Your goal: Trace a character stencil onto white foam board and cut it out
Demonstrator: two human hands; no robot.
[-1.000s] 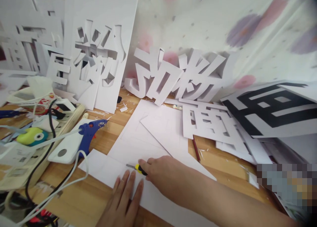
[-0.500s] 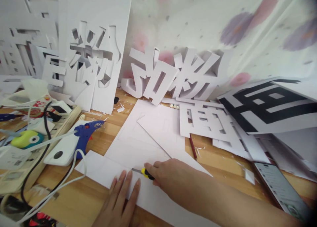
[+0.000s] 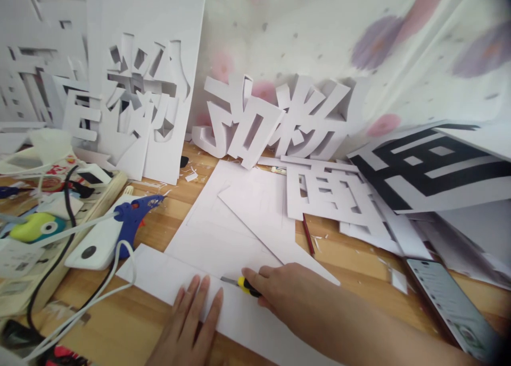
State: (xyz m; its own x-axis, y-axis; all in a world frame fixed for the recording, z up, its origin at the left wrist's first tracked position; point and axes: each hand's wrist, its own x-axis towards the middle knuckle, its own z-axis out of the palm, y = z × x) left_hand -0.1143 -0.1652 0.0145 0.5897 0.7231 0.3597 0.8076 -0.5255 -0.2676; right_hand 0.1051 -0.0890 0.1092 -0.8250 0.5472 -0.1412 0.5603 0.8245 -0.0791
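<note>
My right hand (image 3: pixel 279 291) is wrapped round a yellow and black utility knife (image 3: pixel 244 285), its blade out and pointing left over a white foam board strip (image 3: pixel 159 270). Whether the blade tip is into the board I cannot tell. Flat on that same strip lies my left hand (image 3: pixel 194 312), fingers spread, just left of the blade. Behind the strip is a larger white sheet (image 3: pixel 235 217) with faint pencil lines, and a piece with a slanted edge (image 3: pixel 267 217) rests on it.
At the left are a blue glue gun (image 3: pixel 133 222), a white power bank (image 3: pixel 90 254), and a power strip (image 3: pixel 91 206) with cables. White cut-out characters (image 3: pixel 255 126) stand at the back. A dark red pencil (image 3: pixel 307 234) and a phone (image 3: pixel 447 302) lie to the right.
My right hand and the knife have moved a little to the right along the strip. My left hand stays pressed on the board. The view has shifted slightly.
</note>
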